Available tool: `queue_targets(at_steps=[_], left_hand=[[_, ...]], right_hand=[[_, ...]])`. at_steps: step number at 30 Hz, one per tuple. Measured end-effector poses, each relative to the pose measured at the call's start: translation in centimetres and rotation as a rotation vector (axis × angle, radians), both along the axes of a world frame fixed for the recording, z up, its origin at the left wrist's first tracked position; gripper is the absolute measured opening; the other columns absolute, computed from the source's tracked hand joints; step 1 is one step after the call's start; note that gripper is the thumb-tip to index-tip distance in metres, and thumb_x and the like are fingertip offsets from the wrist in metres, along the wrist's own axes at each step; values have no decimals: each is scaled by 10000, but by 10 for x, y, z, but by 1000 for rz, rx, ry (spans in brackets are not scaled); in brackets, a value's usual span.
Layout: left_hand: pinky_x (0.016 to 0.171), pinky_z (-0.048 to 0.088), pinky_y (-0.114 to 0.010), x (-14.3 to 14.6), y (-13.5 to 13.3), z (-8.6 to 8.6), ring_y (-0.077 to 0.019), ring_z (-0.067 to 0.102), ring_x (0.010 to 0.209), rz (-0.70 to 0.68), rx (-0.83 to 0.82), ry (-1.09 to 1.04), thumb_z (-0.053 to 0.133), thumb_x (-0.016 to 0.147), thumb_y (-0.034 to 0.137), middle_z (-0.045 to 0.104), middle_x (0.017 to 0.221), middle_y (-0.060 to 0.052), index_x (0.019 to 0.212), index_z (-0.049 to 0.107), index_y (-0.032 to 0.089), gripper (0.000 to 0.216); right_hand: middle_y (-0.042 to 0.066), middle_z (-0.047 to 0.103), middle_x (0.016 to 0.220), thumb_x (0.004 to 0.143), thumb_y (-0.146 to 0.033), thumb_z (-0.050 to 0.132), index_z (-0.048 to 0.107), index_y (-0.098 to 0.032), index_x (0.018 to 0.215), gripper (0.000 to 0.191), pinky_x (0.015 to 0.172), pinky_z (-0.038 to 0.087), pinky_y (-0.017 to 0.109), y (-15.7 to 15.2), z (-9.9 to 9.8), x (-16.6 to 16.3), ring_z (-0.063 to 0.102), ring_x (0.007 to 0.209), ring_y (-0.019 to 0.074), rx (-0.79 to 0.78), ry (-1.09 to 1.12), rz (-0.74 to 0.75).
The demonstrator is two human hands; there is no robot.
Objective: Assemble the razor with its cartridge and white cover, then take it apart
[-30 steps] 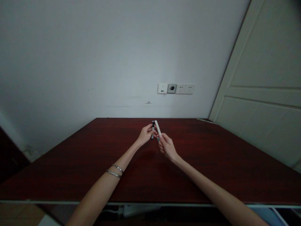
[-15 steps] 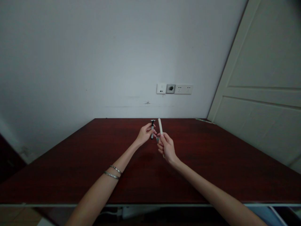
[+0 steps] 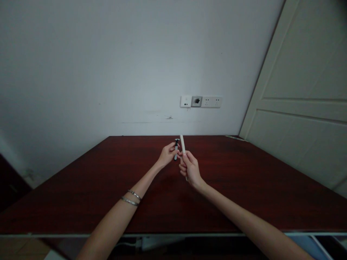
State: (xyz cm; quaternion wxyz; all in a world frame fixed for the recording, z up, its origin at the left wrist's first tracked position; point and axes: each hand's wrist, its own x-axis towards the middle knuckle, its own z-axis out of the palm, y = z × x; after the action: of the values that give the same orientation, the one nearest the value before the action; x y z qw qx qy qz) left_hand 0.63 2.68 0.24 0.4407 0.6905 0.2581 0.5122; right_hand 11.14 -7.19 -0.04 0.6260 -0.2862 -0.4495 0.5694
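Observation:
Over the far middle of the dark red table (image 3: 103, 180), my left hand (image 3: 166, 156) is closed on a razor (image 3: 176, 152). The razor is upright, its small T-shaped head on top and its handle black and grey. Just to the right, my right hand (image 3: 192, 169) grips a long, slim white stick (image 3: 182, 143), its top leaning slightly left. The stick's lower end shows below the fingers, and its middle is hidden by them. Razor and stick are side by side, very close; whether they touch I cannot tell. What kind of stick it is does not show.
A white wall stands behind the table, with a row of sockets (image 3: 201, 101) on it. At right is a pale panelled door (image 3: 303, 137). A thin flat strip (image 3: 236, 138) lies at the table's far right edge. Cables (image 3: 126, 245) show under the front edge.
My right hand has shifted slightly left with the white stick, bringing it nearer the razor. A small patterned thing beside the right fingers no longer shows. My left hand has hardly moved.

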Motion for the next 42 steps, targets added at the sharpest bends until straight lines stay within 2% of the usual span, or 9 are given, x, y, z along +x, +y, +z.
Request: queue_targets(at_steps=[5,10,17,22,27,32,38,42], left_hand=[[521,426,-202,1,0,1,-95,551,531,47,15,31,589,714,204,557,640,16,893,542,131,199],[512,396,-162,2,0,0,-74,521,556,62,54,73,598,699,180,556,647,20,900,566,119,213],[512,422,-182,3,0,0,-82,542,527,43,32,33,559,712,164,555,647,21,930,539,125,222],[554,433,-181,3,1,-2,-92,560,599,37,63,51,567,702,136,571,674,11,917,547,127,217],[507,405,-176,0,2,-4,-78,522,524,61,39,64,572,714,182,546,627,23,898,549,122,195],[573,422,-184,-1,4,-4,-102,555,631,44,71,48,597,694,188,576,694,3,907,564,125,225],[487,352,-169,-2,6,-8,-69,452,502,99,42,89,602,682,194,492,572,45,871,579,126,202],[512,371,-173,-1,5,-7,-83,482,543,116,52,79,619,666,192,511,590,34,856,586,127,203]], right_hand=[[-125,270,471,716,-525,574,439,-222,818,347,293,100,122,1,-16,-4,158,336,21,-74,-41,-3],[-120,267,489,747,-490,561,430,-224,812,304,306,101,123,6,-6,-6,170,337,17,32,5,-42],[-126,260,476,717,-516,575,424,-229,818,339,300,95,124,7,-11,-7,165,332,20,-45,11,-49],[-130,241,470,700,-528,582,413,-229,796,356,303,101,126,11,-7,-9,151,331,17,-12,54,-74],[-125,258,474,709,-536,569,413,-233,810,355,301,105,126,10,-11,-13,175,334,23,-40,22,-63],[-131,239,467,700,-527,581,404,-230,784,356,305,99,127,14,-4,-13,150,329,17,0,54,-69],[-127,262,475,709,-536,567,405,-234,794,353,304,101,128,15,-7,-16,174,331,23,-41,14,-46],[-127,247,480,713,-525,570,398,-233,783,346,309,99,130,15,-5,-18,161,333,21,-4,35,-37]])
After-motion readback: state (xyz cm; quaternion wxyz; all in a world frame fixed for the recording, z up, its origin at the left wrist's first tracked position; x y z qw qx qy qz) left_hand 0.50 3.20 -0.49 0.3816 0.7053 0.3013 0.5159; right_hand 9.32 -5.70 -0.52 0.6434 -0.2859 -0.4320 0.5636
